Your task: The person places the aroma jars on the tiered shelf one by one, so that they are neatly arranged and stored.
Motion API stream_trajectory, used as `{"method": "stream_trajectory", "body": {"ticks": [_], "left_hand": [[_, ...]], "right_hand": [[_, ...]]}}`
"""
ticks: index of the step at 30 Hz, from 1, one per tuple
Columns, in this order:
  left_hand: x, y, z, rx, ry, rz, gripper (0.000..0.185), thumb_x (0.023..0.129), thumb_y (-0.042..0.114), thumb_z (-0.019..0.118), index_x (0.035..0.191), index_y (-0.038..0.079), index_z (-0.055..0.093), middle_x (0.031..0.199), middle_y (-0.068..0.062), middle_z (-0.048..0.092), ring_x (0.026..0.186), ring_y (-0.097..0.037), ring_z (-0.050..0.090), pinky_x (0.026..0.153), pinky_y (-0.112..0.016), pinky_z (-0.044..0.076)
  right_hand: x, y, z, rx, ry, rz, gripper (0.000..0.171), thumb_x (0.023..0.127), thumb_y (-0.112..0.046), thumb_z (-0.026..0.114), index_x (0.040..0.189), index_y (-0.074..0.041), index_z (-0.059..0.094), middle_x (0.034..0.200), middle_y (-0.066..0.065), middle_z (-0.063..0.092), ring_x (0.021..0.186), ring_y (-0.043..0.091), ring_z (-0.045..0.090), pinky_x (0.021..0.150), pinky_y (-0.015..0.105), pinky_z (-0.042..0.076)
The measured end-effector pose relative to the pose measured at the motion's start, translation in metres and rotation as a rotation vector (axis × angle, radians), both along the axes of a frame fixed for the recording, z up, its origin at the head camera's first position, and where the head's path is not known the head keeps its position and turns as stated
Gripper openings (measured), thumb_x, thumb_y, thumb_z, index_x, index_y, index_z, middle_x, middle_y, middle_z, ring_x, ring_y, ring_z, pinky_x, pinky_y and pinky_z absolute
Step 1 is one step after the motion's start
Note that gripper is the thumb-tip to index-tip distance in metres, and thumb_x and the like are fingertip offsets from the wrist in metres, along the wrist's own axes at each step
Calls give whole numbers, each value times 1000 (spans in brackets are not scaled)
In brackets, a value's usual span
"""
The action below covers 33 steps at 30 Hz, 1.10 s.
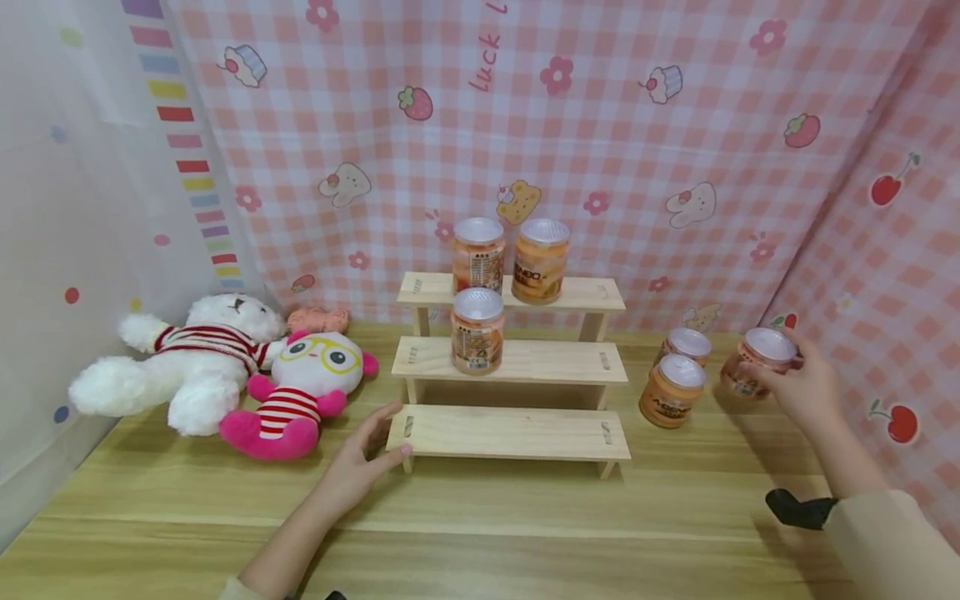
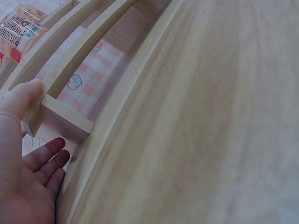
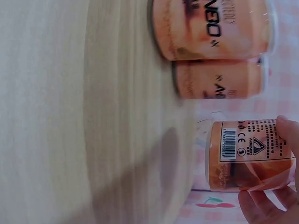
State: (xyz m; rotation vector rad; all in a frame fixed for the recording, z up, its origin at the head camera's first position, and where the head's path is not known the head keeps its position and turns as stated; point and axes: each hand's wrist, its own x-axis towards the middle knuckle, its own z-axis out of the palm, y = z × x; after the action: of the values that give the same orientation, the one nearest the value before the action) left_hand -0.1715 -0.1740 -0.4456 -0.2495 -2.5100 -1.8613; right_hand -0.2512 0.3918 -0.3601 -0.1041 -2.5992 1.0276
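In the head view my right hand [image 1: 806,387] grips a clear-lidded jar [image 1: 767,348] with an orange label. In the right wrist view this jar [image 3: 250,156] is above the tabletop, its shadow apart from it, thumb on one side and fingers on the other. My left hand [image 1: 358,467] holds the left end of the lowest step of a three-step wooden display stand [image 1: 510,432]. In the left wrist view its thumb [image 2: 29,93] lies at the step's corner, and the other fingers [image 2: 46,156] are loosely bent beside the leg.
Two similar jars, a front one [image 1: 672,392] and a rear one [image 1: 688,343], stand right of the stand. Two jars [image 1: 542,262] occupy its top step; another jar [image 1: 477,332] is on the middle one. A white plush bear [image 1: 217,350] and pink plush toy [image 1: 300,396] lie left.
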Motion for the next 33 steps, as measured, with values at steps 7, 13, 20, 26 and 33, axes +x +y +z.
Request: {"method": "stream_trajectory", "body": {"ticks": [7, 13, 20, 26, 33], "left_hand": [[0, -1, 0, -5, 6, 3, 64, 88, 22, 71, 144, 11, 41, 134, -20, 51, 125, -35, 44, 105, -52, 29], [0, 0, 0, -4, 8, 4, 64, 88, 21, 71, 144, 10, 41, 134, -20, 51, 124, -35, 45, 105, -52, 30], [1, 0, 0, 3, 12, 0, 63, 89, 21, 70, 144, 11, 41, 134, -20, 51, 125, -35, 45, 105, -51, 30], [2, -1, 0, 11, 13, 3, 63, 88, 19, 70, 144, 10, 41, 134, -20, 51, 125, -35, 45, 105, -51, 30], [1, 0, -1, 12, 13, -3, 63, 88, 20, 70, 144, 10, 41, 133, -20, 51, 123, -35, 46, 104, -51, 31]], "right_hand": [[13, -6, 18, -15, 8, -7, 85, 88, -33, 69, 150, 1, 21, 132, 38, 39, 113, 47, 41, 57, 11, 36], [25, -15, 33, 21, 54, -31, 83, 85, -34, 72, 149, -2, 29, 129, 33, 44, 104, 32, 47, 56, 10, 37], [41, -32, 51, -5, 119, 19, 82, 84, -30, 75, 149, -4, 31, 123, 24, 47, 79, -10, 44, 53, 13, 44], [50, -52, 66, -9, 149, 52, 82, 82, -29, 78, 148, -7, 34, 120, 16, 49, 79, -13, 48, 56, 11, 45], [57, -75, 79, -47, 134, 100, 82, 80, -28, 79, 148, -14, 36, 118, 12, 52, 85, -5, 52, 60, 13, 48]]}}
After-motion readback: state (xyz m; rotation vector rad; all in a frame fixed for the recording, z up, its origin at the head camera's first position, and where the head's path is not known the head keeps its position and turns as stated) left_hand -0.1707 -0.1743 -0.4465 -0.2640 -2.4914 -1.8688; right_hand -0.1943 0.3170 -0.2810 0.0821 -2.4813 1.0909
